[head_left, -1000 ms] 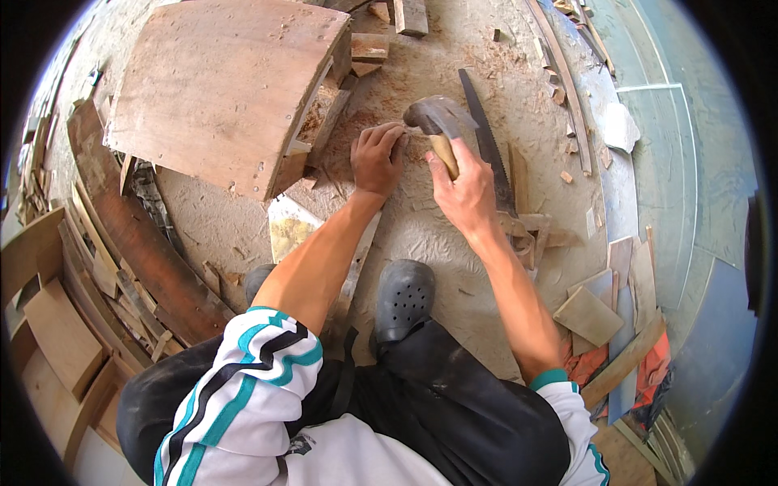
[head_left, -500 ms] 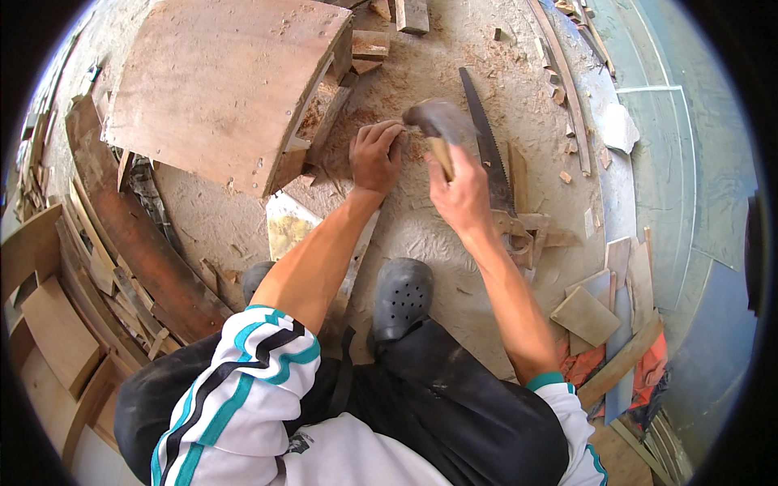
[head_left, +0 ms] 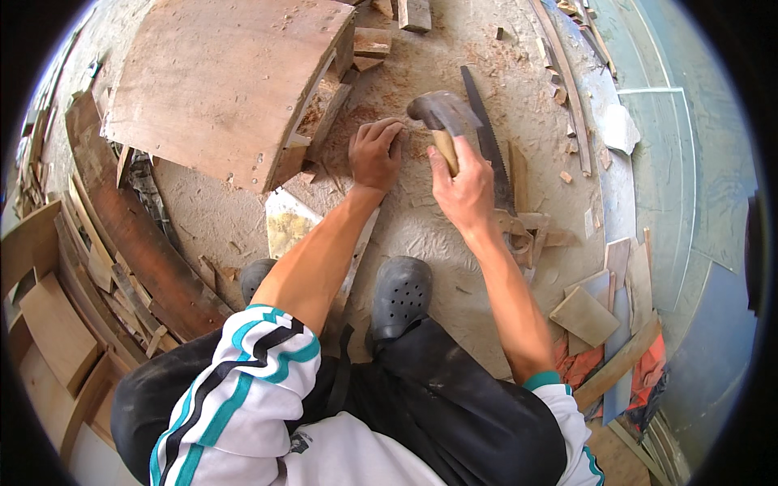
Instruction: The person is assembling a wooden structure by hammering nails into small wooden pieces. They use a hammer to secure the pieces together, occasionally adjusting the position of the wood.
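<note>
My right hand [head_left: 466, 188] grips the short wooden handle of a claw hammer [head_left: 438, 112], with the dark metal head raised just right of my other hand. My left hand [head_left: 377, 154] is closed low over a strip of board, its thumb and forefinger pinched together. Whatever lies between those fingertips is too small to make out. Beneath my left forearm a pale, yellow-stained board [head_left: 289, 227] slants across the floor. To the right of the hammer lies a handsaw [head_left: 488, 146] with a dark toothed blade and a wooden handle.
A curved plywood-covered frame [head_left: 219, 89] stands at the upper left. Down the left lie a long reddish-brown curved plank [head_left: 134, 219] and stacked timber. Offcuts [head_left: 585, 317] are piled at the lower right. Glass-like sheets [head_left: 705, 162] line the far right. Sawdust covers the floor.
The hammer, blurred by motion earlier, has shifted slightly to the right and now looks sharper. My left hand has stayed in place.
</note>
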Tool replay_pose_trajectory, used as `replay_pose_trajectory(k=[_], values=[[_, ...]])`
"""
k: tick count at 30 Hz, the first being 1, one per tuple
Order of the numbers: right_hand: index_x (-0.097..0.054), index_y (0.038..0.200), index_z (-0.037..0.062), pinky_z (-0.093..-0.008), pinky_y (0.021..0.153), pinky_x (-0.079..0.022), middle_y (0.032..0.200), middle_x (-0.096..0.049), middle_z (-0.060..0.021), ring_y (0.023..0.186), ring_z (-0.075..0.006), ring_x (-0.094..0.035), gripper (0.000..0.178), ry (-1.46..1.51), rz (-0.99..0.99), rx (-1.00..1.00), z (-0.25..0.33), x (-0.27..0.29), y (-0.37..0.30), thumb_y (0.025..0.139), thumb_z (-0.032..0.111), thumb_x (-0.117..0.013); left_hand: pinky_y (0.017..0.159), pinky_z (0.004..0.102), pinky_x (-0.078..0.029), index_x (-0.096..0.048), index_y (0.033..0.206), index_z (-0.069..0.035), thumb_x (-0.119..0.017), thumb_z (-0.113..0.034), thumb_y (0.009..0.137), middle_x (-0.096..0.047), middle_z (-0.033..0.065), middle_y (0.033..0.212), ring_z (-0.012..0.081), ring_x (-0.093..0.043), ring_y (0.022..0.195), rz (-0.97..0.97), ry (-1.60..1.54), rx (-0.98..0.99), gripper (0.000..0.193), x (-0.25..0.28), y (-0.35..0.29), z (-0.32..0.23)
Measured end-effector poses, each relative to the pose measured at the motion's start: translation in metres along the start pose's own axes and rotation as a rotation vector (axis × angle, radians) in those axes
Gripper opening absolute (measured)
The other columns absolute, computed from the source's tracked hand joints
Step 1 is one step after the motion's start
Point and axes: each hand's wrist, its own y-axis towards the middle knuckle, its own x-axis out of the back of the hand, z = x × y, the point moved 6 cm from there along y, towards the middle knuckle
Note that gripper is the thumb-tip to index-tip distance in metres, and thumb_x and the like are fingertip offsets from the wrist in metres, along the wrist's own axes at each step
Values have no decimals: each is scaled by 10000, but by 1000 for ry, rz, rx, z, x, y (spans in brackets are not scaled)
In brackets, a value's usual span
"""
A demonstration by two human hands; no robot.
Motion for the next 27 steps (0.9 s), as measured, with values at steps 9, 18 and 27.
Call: replay_pose_trajectory(k=[9,18,27], values=[[-599,1233,-62,-484,760,-548,1003,-685,-296,899,-470,-683,392,19,44,-80,-14,-9,0,947,193,-680,920,400,-495,-718,1059,-127,-724,-149,882,-720,9,1141,259,-651,1060,18,-19,-7,179,-1,0,-1],[-589,1255,-91,-481,803,-536,1013,-683,-305,937,-468,-675,436,-4,-34,-40,-26,1,-9,940,195,-686,1024,435,-404,-646,1245,-113,-746,-332,851,-652,78,1289,274,-581,1213,-41,137,-19,462,19,-13,-10],[-587,1270,-96,-458,780,-544,977,-694,-278,891,-438,-691,445,58,-77,70,12,19,-6,951,197,-691,1071,463,-330,-637,1237,-126,-772,-364,826,-594,46,1342,265,-508,1289,113,258,1,493,22,-39,-4]])
